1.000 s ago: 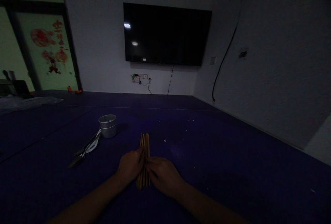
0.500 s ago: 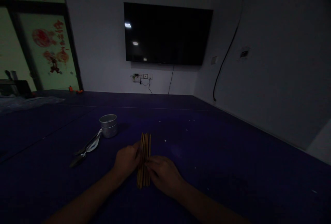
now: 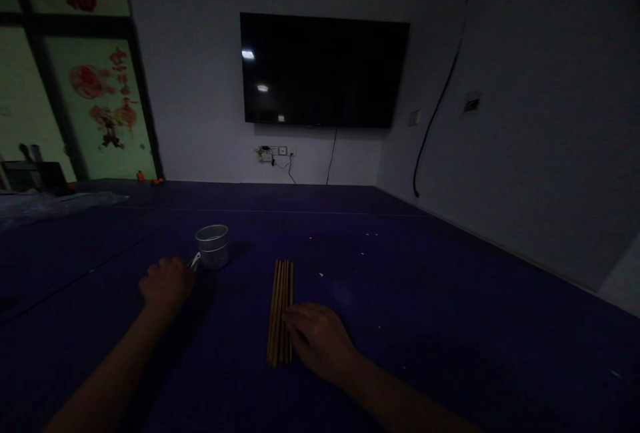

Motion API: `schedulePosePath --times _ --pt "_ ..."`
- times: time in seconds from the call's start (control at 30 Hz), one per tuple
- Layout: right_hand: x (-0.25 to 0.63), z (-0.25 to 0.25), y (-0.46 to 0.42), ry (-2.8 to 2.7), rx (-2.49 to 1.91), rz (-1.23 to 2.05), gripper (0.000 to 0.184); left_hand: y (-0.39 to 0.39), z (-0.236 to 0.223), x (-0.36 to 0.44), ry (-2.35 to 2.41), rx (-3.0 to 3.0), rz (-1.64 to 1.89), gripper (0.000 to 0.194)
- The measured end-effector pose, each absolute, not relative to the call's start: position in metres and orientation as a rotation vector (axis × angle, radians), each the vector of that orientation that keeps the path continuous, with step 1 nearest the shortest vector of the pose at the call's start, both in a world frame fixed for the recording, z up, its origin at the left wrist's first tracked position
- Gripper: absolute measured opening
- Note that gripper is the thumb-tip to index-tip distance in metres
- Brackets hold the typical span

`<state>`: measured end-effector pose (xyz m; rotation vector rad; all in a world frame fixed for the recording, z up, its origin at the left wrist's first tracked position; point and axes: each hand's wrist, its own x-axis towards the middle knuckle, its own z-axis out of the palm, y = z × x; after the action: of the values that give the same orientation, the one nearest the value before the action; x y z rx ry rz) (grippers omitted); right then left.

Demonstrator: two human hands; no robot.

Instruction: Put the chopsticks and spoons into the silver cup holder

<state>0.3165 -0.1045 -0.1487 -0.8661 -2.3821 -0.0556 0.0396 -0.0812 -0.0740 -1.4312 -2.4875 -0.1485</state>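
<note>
A row of several wooden chopsticks (image 3: 277, 319) lies side by side on the dark blue surface in front of me. My right hand (image 3: 323, 339) is at their right side, fingers bent and the fingertips pressed on the nearest sticks. To the left, my left hand (image 3: 167, 284) is over the spoons, its fingers bent downward and their tips hidden. Only a white spoon handle (image 3: 195, 260) sticks out past that hand; whether the hand grips anything does not show. Just beyond the handle stands a round silver metal cup (image 3: 213, 249), upright.
Small white scraps (image 3: 321, 275) are scattered on the blue surface (image 3: 450, 313). Clear plastic sheeting (image 3: 55, 205) lies at the far left. A television (image 3: 323, 73) hangs on the back wall, and a black cable (image 3: 435, 119) runs down the right wall.
My left hand has let go of the chopsticks and moved left over the spoons, now covering them. My right hand stays at the chopsticks, which have barely moved.
</note>
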Motion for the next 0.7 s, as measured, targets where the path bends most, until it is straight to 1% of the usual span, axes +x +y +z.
schedulePosePath --times 0.1,0.17,0.33,0.5,0.7 --pt "0.317 -0.148 -0.104 -2.39 -0.848 -0.04 0.025 -0.074 -0.086 0.027 -2.529 -1.443 -0.143 0.048" --pt "0.316 -0.148 -0.104 -2.378 -0.839 -0.031 0.025 -0.069 -0.091 0.02 -2.554 -1.472 -0.154 0.05" --pt "0.316 -0.148 -0.105 -2.376 -0.851 -0.031 0.024 -0.063 -0.093 0.009 -2.589 -1.521 -0.167 0.039" --pt "0.316 -0.149 -0.104 -2.398 -0.859 -0.046 0.024 -0.062 -0.092 0.007 -2.649 -1.542 -0.192 0.039" --pt "0.315 -0.149 -0.104 -2.409 -0.871 -0.062 0.024 -0.06 -0.093 0.005 -2.704 -1.553 -0.213 0.035"
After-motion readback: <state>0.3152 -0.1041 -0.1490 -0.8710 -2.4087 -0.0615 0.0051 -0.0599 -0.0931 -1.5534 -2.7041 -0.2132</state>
